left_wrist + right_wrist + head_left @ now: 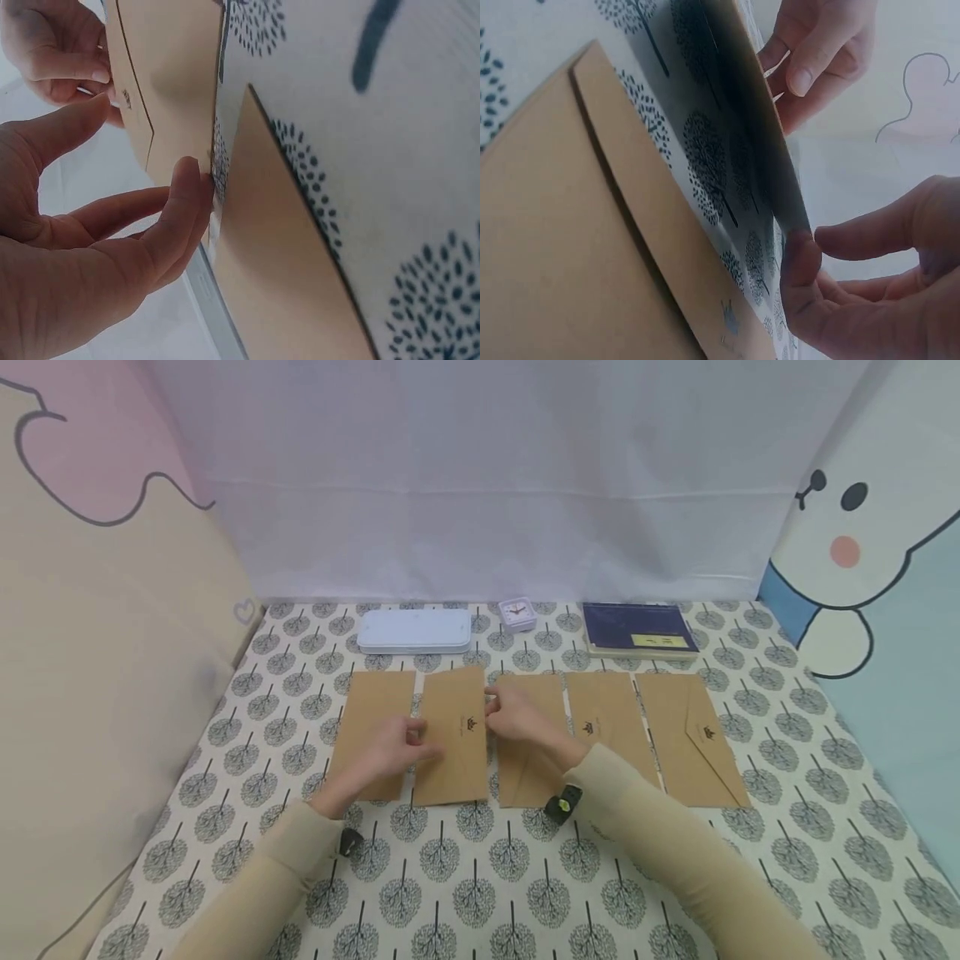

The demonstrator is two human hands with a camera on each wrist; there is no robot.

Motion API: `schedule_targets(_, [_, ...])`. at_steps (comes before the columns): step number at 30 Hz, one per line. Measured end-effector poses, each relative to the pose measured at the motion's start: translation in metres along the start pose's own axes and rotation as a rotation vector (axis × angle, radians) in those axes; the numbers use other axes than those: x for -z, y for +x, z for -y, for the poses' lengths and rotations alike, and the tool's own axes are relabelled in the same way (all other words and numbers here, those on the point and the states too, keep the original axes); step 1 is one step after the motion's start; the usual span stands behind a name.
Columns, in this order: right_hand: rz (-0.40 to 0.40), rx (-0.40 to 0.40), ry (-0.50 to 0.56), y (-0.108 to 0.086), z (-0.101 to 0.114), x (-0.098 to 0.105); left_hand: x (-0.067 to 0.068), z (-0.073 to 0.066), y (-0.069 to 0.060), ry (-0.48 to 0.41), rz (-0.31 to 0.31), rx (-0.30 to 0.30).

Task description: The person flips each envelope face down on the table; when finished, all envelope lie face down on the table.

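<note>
Five brown envelopes lie in a row in the head view. My right hand (pixel 517 717) pinches the right edge of the second envelope from the left (pixel 450 752); the right wrist view has that envelope (pixel 759 112) tilted up, its edge between the thumb and fingers of my right hand (pixel 885 285). At its left edge is my left hand (pixel 390 747), thumb apart from loosely bent fingers. In the left wrist view the fingertips of my left hand (pixel 97 232) touch or nearly touch that edge, beside the leftmost envelope (pixel 277 262).
Behind the row stand a white case (pixel 415 631), a small clock (pixel 517 614) and a dark blue book (pixel 637 628). To the right lie the third envelope (pixel 517 777), the fourth (pixel 611 710) and the fifth (pixel 675 735), on a tree-patterned cloth (pixel 465 877).
</note>
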State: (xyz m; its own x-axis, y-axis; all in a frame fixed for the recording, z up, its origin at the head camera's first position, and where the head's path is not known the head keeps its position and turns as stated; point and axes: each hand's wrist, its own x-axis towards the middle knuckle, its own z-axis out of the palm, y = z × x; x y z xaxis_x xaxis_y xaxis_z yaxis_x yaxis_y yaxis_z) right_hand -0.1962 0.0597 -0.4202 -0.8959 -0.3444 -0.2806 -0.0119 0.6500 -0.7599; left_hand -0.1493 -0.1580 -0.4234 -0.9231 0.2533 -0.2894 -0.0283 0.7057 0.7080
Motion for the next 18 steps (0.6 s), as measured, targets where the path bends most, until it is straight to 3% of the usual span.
schedule_targets(9, [0.034, 0.131, 0.248, -0.004, -0.008, 0.003, -0.009, -0.002, 0.004, -0.017, -0.029, -0.060])
schedule_targets(18, [0.163, 0.236, 0.301, -0.002, -0.014, -0.003, -0.016, -0.006, 0.008, -0.072, -0.038, -0.115])
